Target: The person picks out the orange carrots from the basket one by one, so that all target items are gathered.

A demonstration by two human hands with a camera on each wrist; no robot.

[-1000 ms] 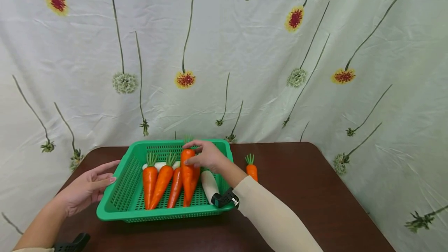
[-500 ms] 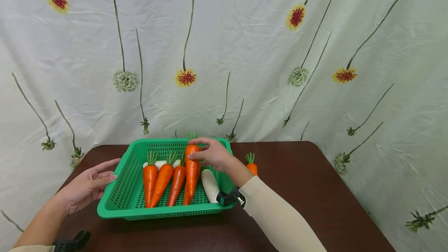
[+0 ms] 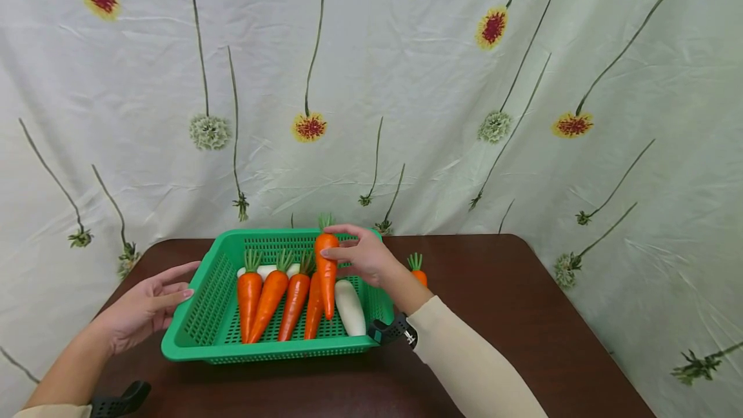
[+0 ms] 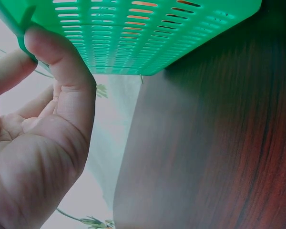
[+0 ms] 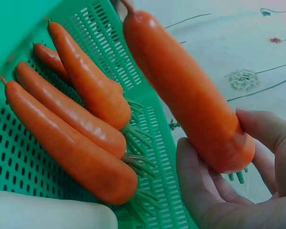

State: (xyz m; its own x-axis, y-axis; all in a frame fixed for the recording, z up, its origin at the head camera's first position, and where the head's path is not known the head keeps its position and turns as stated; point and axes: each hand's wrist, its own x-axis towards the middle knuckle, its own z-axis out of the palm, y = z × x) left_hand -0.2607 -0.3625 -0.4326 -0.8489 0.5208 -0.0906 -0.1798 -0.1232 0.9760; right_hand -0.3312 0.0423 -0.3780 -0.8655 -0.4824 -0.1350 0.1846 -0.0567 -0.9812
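Observation:
My right hand pinches a carrot near its leafy end, thumb on one side and fingers on the other. The carrot is tip down over the right part of a green plastic basket; in the right wrist view the same carrot is apart from the others. Several carrots lie side by side in the basket, leaves toward the back. A white radish lies to their right, and white pieces show behind them. My left hand holds the basket's left rim between thumb and fingers.
Another carrot lies on the dark wooden table right of the basket, partly hidden by my right arm. A pale cloth with printed flowers hangs behind the table.
My right hand has lifted the carrot and moved it slightly right, uncovering more of the carrot beneath. My left hand stays at the basket rim.

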